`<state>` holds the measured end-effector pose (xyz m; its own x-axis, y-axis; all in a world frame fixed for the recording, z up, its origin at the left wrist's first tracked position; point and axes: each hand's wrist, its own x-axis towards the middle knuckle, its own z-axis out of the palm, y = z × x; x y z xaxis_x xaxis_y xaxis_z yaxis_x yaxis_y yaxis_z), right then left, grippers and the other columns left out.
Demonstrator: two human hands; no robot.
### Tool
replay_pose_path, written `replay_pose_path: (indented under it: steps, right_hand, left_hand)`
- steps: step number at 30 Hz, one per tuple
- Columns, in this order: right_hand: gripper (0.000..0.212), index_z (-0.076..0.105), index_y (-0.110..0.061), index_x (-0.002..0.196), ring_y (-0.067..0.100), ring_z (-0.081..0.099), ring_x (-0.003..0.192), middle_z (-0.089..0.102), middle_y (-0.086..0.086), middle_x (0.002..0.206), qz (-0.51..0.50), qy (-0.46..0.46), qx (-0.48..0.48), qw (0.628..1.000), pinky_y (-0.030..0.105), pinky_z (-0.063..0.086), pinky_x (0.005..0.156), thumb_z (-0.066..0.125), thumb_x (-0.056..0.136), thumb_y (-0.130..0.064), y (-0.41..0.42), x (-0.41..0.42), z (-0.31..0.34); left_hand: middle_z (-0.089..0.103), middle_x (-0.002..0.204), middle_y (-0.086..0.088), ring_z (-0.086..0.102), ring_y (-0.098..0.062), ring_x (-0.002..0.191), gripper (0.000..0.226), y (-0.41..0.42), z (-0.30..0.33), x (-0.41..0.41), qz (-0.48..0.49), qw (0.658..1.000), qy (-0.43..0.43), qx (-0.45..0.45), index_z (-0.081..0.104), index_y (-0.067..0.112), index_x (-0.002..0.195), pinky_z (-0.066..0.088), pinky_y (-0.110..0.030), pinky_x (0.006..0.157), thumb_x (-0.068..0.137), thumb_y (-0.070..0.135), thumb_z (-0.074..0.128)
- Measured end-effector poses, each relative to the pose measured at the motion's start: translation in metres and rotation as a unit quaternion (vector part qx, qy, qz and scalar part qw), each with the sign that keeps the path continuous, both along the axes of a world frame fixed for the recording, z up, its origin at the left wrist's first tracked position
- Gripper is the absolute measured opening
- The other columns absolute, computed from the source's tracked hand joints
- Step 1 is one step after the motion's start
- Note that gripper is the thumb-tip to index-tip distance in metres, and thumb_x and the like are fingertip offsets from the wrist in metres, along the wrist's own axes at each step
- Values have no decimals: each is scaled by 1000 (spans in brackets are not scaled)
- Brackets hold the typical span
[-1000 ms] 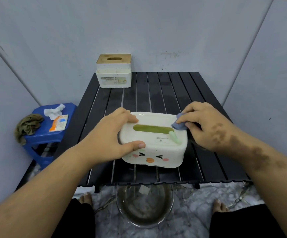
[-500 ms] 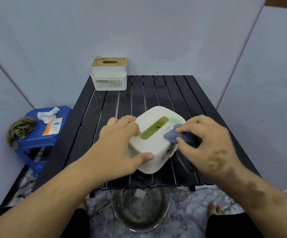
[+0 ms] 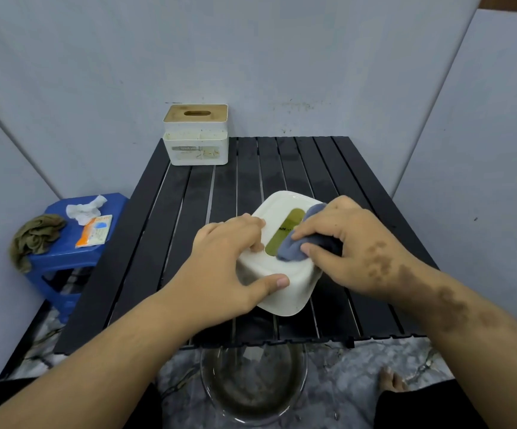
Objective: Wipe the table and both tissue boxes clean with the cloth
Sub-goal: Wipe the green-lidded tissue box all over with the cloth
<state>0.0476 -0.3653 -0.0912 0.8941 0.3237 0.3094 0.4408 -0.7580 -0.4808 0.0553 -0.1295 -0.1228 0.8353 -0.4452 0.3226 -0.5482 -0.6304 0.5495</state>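
Note:
A white rounded tissue box with a green slot lies turned at an angle on the black slatted table, near its front edge. My left hand grips its near left side, thumb on the front wall and fingers on the lid. My right hand holds a bunched blue-grey cloth pressed on the lid by the slot. A second white tissue box with a wooden lid stands at the table's far left corner.
A blue stool to the left carries an olive rag, a crumpled tissue and an orange packet. A glass bowl of murky water sits on the floor below the table's front edge. Grey walls close in on three sides.
The near tissue box has been rotated so its slot runs away from me and its face side is out of sight. My right hand with the cloth moved from the box's right end onto the lid.

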Motion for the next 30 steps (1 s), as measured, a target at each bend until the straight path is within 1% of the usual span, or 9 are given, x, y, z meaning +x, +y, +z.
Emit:
replay_pose_path:
  steps: [3, 7, 12, 14, 16, 19, 24, 28, 30]
  right_hand:
    - [26, 76, -27, 97, 5, 56, 103, 67, -11, 98, 12, -27, 48, 998, 14, 43, 89, 76, 75, -14, -8, 5, 1]
    - [21, 76, -20, 92, 9, 59, 98, 60, -7, 98, 4, -60, 79, 995, 13, 43, 86, 83, 72, -16, -2, -2, -5]
    - [25, 74, -20, 91, 11, 59, 98, 63, -8, 96, -17, -64, 89, 994, 28, 49, 85, 85, 69, -25, -9, -3, -4]
    - [24, 73, -19, 88, 7, 57, 101, 59, -6, 101, -66, -66, 103, 990, 21, 47, 87, 85, 70, -27, -10, -2, -5]
    - [21, 72, -18, 85, 9, 56, 101, 61, -7, 101, -94, -79, 103, 987, 19, 44, 88, 82, 72, -31, -2, -6, -10]
    - [21, 68, -20, 85, 12, 57, 100, 65, -10, 95, -82, -72, 92, 990, 19, 45, 85, 75, 70, -32, 10, -16, -13]
    - [29, 68, -22, 98, 8, 56, 102, 61, -15, 99, -24, -51, 55, 997, 19, 44, 88, 75, 72, -34, 8, -23, -10]
    - [44, 67, -15, 113, 10, 44, 108, 56, -11, 112, -68, -78, -10, 995, 8, 27, 99, 63, 80, -44, 4, -18, -18]
    - [44, 68, -15, 114, 11, 43, 108, 60, -12, 112, -76, -86, -31, 993, 17, 33, 100, 59, 83, -45, 5, -16, -20]
  left_hand:
    - [51, 127, 34, 24, 24, 135, 61, 3, -1, 1, -4, 1000, 4, -9, 58, 24, 104, 11, -14, 113, 69, 73, 65]
    - [55, 130, 26, 25, 25, 135, 51, 3, -1, 1, -6, 1000, 5, -16, 55, 24, 94, 11, -12, 112, 73, 70, 63]
    - [50, 128, 29, 35, 23, 123, 49, -1, 6, -1, -7, 999, 29, -17, 51, 27, 90, 16, -14, 107, 71, 68, 69]
    - [45, 133, 33, 24, 30, 121, 53, -2, 7, -3, -1, 998, 54, -14, 53, 31, 103, 23, -23, 108, 71, 68, 73]
    - [36, 145, 35, 14, 33, 123, 72, -4, 8, -3, 6, 997, 78, 2, 48, 40, 128, 25, -30, 113, 69, 77, 65]
    - [28, 146, 38, 11, 30, 125, 97, -4, 12, -2, 7, 995, 95, 28, 30, 46, 150, 20, -30, 118, 65, 85, 53]
    - [17, 131, 55, -3, 39, 120, 100, -5, 16, -1, 2, 995, 82, 61, 26, 43, 154, 17, -26, 114, 67, 86, 51]
    - [24, 136, 46, -1, 37, 123, 99, -5, 15, 0, 6, 995, 77, 57, 28, 44, 152, 15, -24, 114, 65, 86, 50]
    - [26, 141, 40, 0, 36, 123, 98, -4, 14, 0, 9, 995, 78, 54, 28, 47, 151, 18, -22, 112, 64, 87, 51]
